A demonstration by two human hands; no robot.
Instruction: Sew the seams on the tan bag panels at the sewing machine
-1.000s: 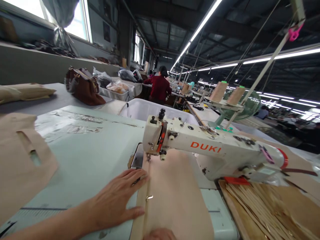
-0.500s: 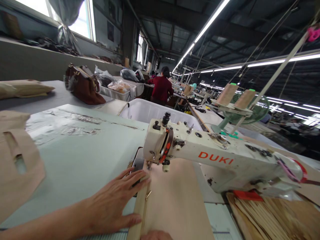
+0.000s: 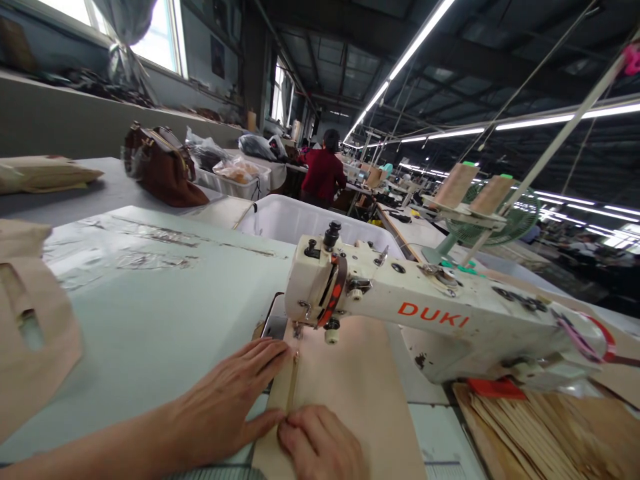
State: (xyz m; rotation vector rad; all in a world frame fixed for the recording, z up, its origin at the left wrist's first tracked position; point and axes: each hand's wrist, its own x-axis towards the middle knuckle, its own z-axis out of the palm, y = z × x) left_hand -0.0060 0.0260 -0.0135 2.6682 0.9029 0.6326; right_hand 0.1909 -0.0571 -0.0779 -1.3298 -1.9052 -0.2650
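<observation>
Beige fabric (image 3: 365, 380) under the sewing machine (image 3: 370, 293) on the table (image 3: 175, 320)
On my feed, the left hand (image 3: 235, 393) lies flat beside the zipper (image 3: 293, 387), fingers loose; whether the curled right hand (image 3: 325, 443) pinches anything, I can't tell.

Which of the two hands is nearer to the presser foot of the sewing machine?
The left hand: its outstretched fingers reach close to the presser foot, while the right hand is farther back along the beige piece.
</observation>
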